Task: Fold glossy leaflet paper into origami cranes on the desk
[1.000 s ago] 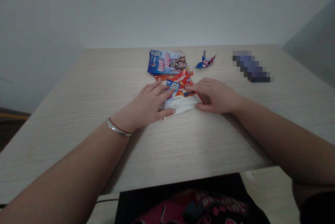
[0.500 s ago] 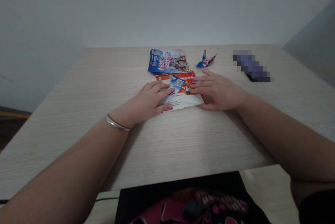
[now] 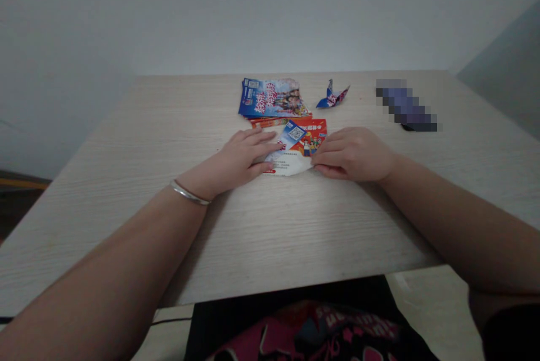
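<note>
A printed paper sheet (image 3: pixel 295 163), red and white with a blue folded flap bearing a QR code, lies on the table between my hands. My left hand (image 3: pixel 244 158) rests flat on its left part, fingers spread over the flap. At the sheet's lower right edge, my right hand (image 3: pixel 354 153) has its fingertips pinched on the paper. That corner is partly hidden by the fingers. Right behind the sheet sits a stack of blue flyers (image 3: pixel 272 98). To the stack's right stands a small folded paper figure (image 3: pixel 332 96) with pointed tips.
A blurred-out dark, flat object (image 3: pixel 405 105) lies at the back right of the pale wooden table (image 3: pixel 261 243). A wall (image 3: pixel 270 12) rises behind the table's far edge. Below the near edge, a dark cable (image 3: pixel 171 321) runs at the left.
My right hand has gone from fingers spread on the sheet to a pinch at its right edge. The paper's near edge has lifted or shifted slightly away from me. My left hand stays put.
</note>
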`<state>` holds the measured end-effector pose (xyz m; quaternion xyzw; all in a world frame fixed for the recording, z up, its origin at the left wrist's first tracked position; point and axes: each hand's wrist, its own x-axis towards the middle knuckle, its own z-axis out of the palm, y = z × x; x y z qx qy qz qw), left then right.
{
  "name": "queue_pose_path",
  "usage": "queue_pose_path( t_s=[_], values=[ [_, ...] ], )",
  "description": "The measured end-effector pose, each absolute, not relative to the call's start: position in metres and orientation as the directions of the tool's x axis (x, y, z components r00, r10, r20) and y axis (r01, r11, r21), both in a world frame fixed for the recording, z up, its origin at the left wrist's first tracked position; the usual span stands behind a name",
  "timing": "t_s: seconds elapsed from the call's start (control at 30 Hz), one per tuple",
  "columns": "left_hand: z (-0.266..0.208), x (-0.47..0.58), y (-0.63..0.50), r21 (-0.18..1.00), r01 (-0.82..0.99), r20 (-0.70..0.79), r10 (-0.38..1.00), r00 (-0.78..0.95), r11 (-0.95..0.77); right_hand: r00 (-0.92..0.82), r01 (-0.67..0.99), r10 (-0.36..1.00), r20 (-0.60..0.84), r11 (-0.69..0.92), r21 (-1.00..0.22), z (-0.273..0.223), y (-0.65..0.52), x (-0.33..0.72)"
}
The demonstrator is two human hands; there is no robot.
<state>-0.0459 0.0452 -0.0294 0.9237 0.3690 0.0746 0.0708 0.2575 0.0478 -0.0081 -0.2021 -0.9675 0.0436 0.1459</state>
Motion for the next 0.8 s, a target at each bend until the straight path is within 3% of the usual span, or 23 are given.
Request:
queue_pose_path(
  t_s=[0.1, 0.33, 0.43, 0.7, 0.8],
  values=[
    [-0.033, -0.048, 0.047, 0.223, 0.650, 0.157, 0.685, 0.711, -0.726, -0.845, 0.445, 0.448, 0.291, 0.892, -0.082, -0.011, 0.047, 0.257],
    [-0.025, -0.042, 0.042, 0.306, 0.583, 0.249, 0.655, 0.714, -0.752, -0.638, 0.588, 0.736, 0.227, 0.656, -0.472, -0.014, 0.048, 0.252],
    [-0.019, -0.037, 0.039, 0.317, 0.571, 0.247, 0.647, 0.722, -0.758, -0.545, 0.634, 0.818, 0.185, 0.546, -0.548, -0.014, 0.050, 0.247],
    [-0.011, -0.030, 0.031, 0.249, 0.572, 0.241, 0.622, 0.745, -0.781, -0.445, 0.751, 0.891, 0.092, 0.427, -0.504, -0.013, 0.050, 0.236],
    [-0.007, -0.025, 0.026, 0.171, 0.644, 0.186, 0.666, 0.722, -0.746, -0.404, 0.813, 0.915, 0.023, 0.370, -0.450, -0.011, 0.049, 0.236]
  ],
)
